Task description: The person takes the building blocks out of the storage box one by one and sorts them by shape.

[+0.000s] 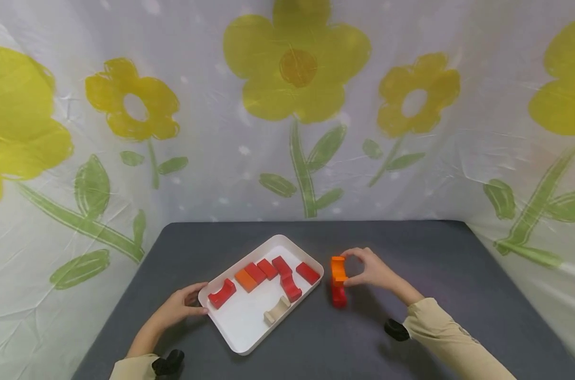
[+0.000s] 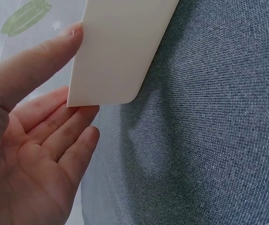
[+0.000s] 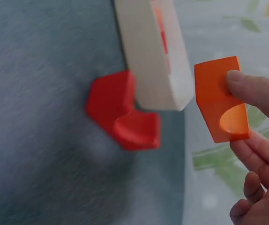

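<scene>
My right hand [image 1: 370,272] pinches an orange block [image 1: 338,269] with a rounded hollow, thumb on one end and fingertips on the other. The right wrist view shows this orange block [image 3: 216,91] held up, apart from a red hollowed block [image 3: 120,110] on the table. From the head, that red block [image 1: 338,298] lies just below the orange one, partly covered by it. My left hand [image 1: 175,307] is at the left corner of a white tray [image 1: 239,345]. In the left wrist view, its thumb and fingertips touch the tray wall [image 2: 115,51], fingers loosely extended.
Inside the tray lie several red blocks, some flat like this one [image 1: 308,273], some hollowed like this one [image 1: 222,293], plus an orange flat block [image 1: 246,280] and a beige hollowed block [image 1: 276,310]. A dark grey table [image 1: 411,243] meets a flowered curtain [image 1: 211,174] behind.
</scene>
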Motion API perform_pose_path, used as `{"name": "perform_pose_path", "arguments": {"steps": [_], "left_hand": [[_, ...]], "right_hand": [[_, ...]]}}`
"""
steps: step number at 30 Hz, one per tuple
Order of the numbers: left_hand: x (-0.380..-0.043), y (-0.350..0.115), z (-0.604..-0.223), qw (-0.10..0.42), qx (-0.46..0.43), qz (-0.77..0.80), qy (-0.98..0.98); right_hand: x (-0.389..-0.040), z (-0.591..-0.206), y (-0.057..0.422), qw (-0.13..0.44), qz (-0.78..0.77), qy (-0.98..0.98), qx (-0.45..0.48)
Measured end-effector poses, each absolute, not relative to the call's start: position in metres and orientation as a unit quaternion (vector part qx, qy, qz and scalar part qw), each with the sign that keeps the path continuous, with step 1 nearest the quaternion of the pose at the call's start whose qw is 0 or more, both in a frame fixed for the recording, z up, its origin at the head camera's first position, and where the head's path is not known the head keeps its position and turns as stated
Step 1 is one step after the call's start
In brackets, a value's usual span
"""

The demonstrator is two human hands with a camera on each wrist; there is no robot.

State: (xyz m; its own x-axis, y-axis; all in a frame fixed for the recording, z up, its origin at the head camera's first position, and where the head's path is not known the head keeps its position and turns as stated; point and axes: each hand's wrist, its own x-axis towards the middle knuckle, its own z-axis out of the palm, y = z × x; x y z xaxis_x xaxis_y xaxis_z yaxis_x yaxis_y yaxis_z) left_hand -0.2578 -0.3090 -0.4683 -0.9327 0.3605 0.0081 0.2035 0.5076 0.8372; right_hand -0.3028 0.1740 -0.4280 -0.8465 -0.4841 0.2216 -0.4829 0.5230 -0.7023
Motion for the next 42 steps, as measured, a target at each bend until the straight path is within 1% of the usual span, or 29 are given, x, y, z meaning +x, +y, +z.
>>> {"name": "perform_pose_path", "arguments": {"steps": [3,9,14,22,30,37,42], "left_hand": [[-0.258,-0.308,-0.467,0.086,0.158,0.467,0.866],[-0.258,-0.307,-0.465,0.089,0.144,0.468,0.867],[-0.258,-0.307,-0.466,0.093,0.149,0.469,0.866],[-0.258,-0.307,-0.468,0.095,0.148,0.475,0.862],[-0.257,-0.306,-0.467,0.093,0.141,0.471,0.866],[-0.256,-0.307,-0.47,0.096,0.141,0.474,0.864],[-0.257,-0.308,-0.467,0.095,0.132,0.474,0.865]], "right_hand": [[-0.301,-0.435,0.182,0.013,-0.396,0.878,-0.268],[-0.298,-0.452,0.194,0.013,-0.381,0.887,-0.262],[-0.295,-0.464,0.198,0.022,-0.385,0.886,-0.256],[-0.292,-0.47,0.203,0.017,-0.38,0.891,-0.248],[-0.291,-0.482,0.202,0.02,-0.394,0.878,-0.271],[-0.288,-0.485,0.197,0.025,-0.382,0.894,-0.233],[-0.288,-0.484,0.195,0.021,-0.382,0.894,-0.231]]}}
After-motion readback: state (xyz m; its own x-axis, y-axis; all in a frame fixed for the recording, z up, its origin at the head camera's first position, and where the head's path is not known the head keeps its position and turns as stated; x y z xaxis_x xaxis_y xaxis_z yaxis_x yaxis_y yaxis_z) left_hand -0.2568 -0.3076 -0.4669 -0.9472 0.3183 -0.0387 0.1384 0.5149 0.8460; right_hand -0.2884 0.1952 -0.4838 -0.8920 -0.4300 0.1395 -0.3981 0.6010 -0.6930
